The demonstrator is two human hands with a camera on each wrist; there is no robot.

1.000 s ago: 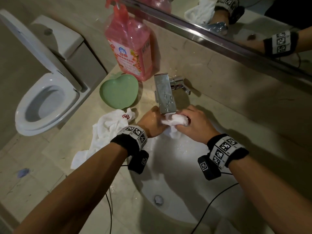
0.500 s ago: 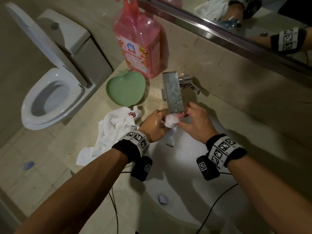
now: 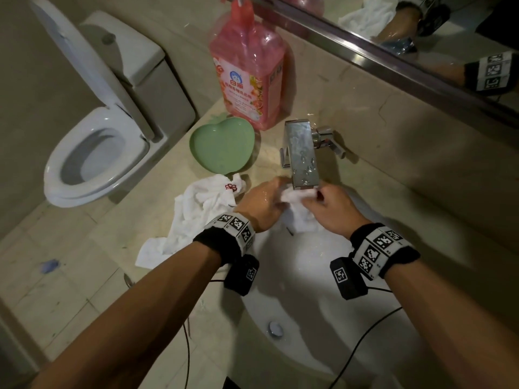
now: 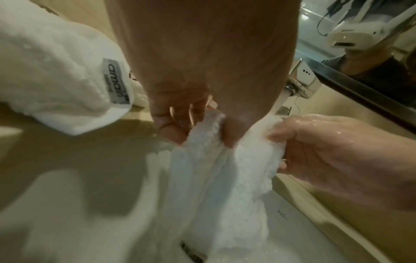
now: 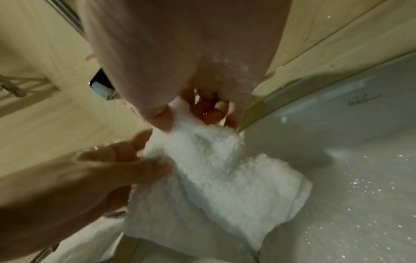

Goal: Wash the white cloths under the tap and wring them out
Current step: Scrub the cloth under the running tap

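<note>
A wet white cloth hangs over the white basin, its top edge right under the spout of the chrome tap. My left hand pinches the cloth's upper left part between thumb and fingers. My right hand pinches its upper right part. The cloth hangs down in folds in the left wrist view. In the right wrist view the same cloth droops from my right hand. A second white cloth lies crumpled on the counter, left of the basin.
A green heart-shaped dish and a tall pink soap bottle stand on the beige counter behind the second cloth. A mirror runs along the back wall. A toilet with raised lid stands at the left. The drain sits low in the basin.
The bunched cloth between my hands has been let down and now hangs longer into the basin. Both hands stay under the spout, slightly further apart.
</note>
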